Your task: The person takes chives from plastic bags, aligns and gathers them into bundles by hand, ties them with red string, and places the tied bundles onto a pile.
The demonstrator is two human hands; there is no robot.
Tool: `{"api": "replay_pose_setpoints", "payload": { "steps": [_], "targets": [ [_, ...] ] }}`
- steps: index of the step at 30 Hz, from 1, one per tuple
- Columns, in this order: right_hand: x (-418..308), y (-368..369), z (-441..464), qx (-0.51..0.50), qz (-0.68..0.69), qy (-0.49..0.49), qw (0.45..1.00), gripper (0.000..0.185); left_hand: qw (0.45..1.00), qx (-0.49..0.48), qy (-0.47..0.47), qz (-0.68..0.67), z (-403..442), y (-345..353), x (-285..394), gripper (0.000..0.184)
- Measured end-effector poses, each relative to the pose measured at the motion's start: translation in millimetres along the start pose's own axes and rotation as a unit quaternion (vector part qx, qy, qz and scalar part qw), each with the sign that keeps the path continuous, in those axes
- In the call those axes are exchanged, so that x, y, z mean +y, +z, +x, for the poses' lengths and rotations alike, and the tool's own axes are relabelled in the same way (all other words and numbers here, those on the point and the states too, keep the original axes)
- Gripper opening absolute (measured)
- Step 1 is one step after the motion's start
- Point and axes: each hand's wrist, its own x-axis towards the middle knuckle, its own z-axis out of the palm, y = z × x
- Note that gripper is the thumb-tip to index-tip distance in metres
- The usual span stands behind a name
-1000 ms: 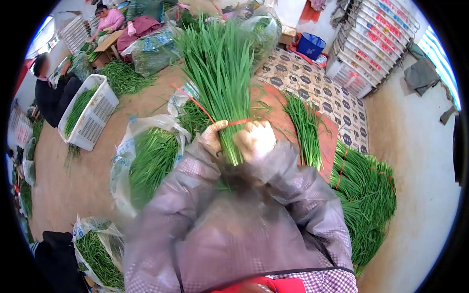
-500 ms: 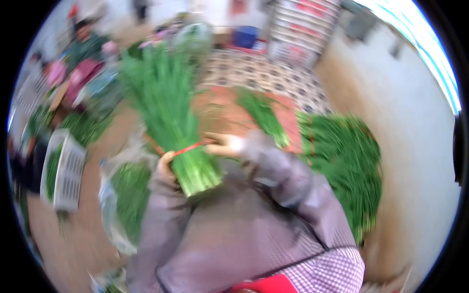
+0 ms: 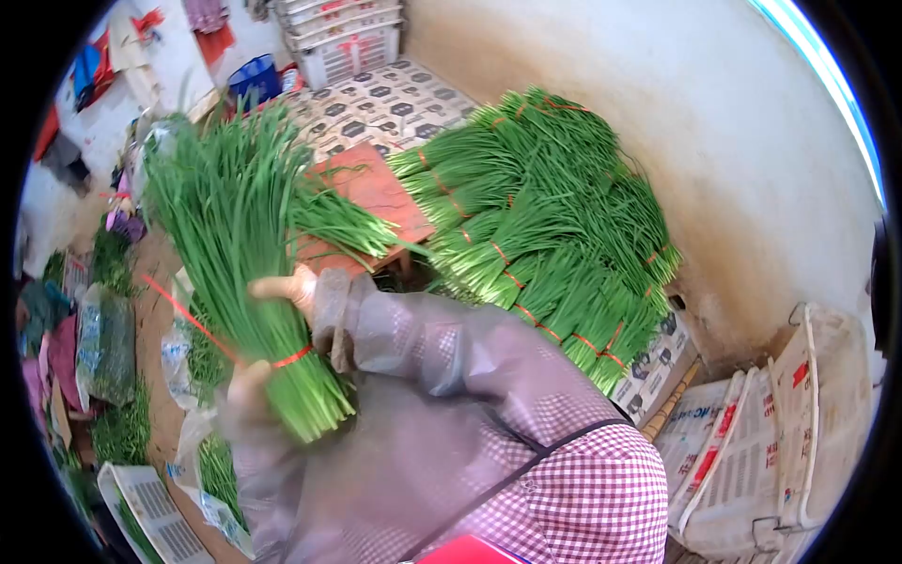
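Note:
A big bunch of garlic chives (image 3: pixel 235 202) leans across my front, leaves up and left, pale cut ends (image 3: pixel 315 404) toward me. A red tie (image 3: pixel 293 357) circles it near the cut ends, and a long red tail (image 3: pixel 188 315) sticks out to the left. My left hand (image 3: pixel 249 383), smeared by motion, grips the bunch at the tie. Higher up, my right hand (image 3: pixel 293 289) is closed round the stems from the right, one finger lying across the front. Loose chives (image 3: pixel 343 221) lie on a reddish board (image 3: pixel 381 188) beyond.
Tied chive bunches (image 3: pixel 536 235) are heaped to the right by the wall (image 3: pixel 695 113). White plastic crates (image 3: pixel 789 423) stand at lower right, others (image 3: pixel 343 47) are stacked at the back. Bagged greens (image 3: pixel 221 470) and a white basket (image 3: pixel 164 512) sit at left.
The view has swung right, bringing in the heap and the lower-right crates. My right hand has gone from beside the tie up onto the stems. The tie's tail now juts out left.

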Motion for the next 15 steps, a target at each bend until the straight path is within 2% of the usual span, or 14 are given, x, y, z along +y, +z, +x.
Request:
{"api": "replay_pose_setpoints", "payload": {
  "steps": [1,3,4,5,7,8,9,10,11,13,14,15],
  "targets": [
    [-1,-12,8,0.010,-0.001,-0.011,1.000,0.043,0.998,0.052,0.005,0.030,2,6,0,0.065],
    [-19,-21,13,0.124,-0.210,0.061,0.968,0.046,0.989,0.134,-0.055,0.007,13,1,-5,0.060],
    [-17,-22,11,0.098,-0.124,-0.009,0.987,0.049,0.990,0.127,-0.061,0.012,17,-1,-6,0.060],
    [-32,-20,6,0.105,-0.121,-0.017,0.987,0.049,0.989,0.124,-0.073,0.022,21,2,-5,0.059],
    [-58,-25,-2,0.099,-0.207,0.034,0.973,0.047,0.989,0.113,-0.093,0.036,35,23,-7,0.057],
    [-63,-33,-2,0.062,-0.205,-0.040,0.976,0.043,0.994,0.088,-0.058,0.038,40,43,-12,0.060],
    [-72,-36,-4,0.071,-0.203,-0.047,0.976,0.043,0.997,0.062,-0.023,0.038,45,57,-15,0.064],
    [-82,-41,-6,0.095,-0.157,0.031,0.983,0.041,0.997,0.058,-0.045,0.013,58,35,-29,0.064],
    [-93,-45,-10,0.117,-0.108,0.108,0.981,0.040,0.997,0.049,-0.054,0.014,66,41,-31,0.064],
    [-115,-54,-20,0.137,-0.085,0.087,0.983,0.045,0.995,-0.011,-0.101,0.027,82,56,-31,0.062],
    [-128,-59,-27,0.138,-0.280,0.024,0.950,0.048,0.993,-0.036,-0.092,0.067,94,42,-37,0.063],
    [-140,-63,-32,0.155,-0.315,0.014,0.936,0.057,0.992,-0.041,-0.095,0.068,98,49,-37,0.063]
  ]
}}
